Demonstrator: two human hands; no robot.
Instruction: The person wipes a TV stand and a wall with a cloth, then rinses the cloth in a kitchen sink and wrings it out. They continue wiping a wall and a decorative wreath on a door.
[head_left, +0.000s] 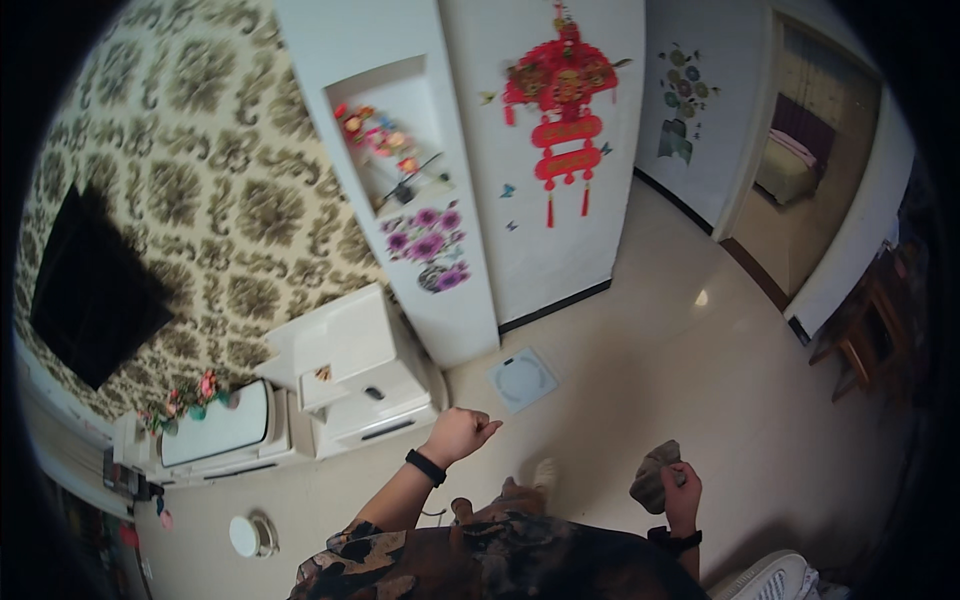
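Observation:
My right hand (681, 491) grips a crumpled grey-brown cloth (654, 480), which hangs above the glossy tiled floor (600, 420). On the other side, my left hand (461, 436) is held out in a loose fist, thumb extended, with nothing visible in it. Just beyond that hand, a square glass bathroom scale (523, 379) lies on the tiles near the base of a white wall pillar. A white cabinet (375, 375) stands to the left of the scale. One light-coloured shoe (546, 476) shows below my patterned shirt.
A low TV stand (217, 427) with artificial flowers (206, 386) runs along the left wall, under a black television (97, 292). A round white stool (251, 536) stands at lower left. Wooden furniture (870, 337) is by the doorway (795, 172) on the right.

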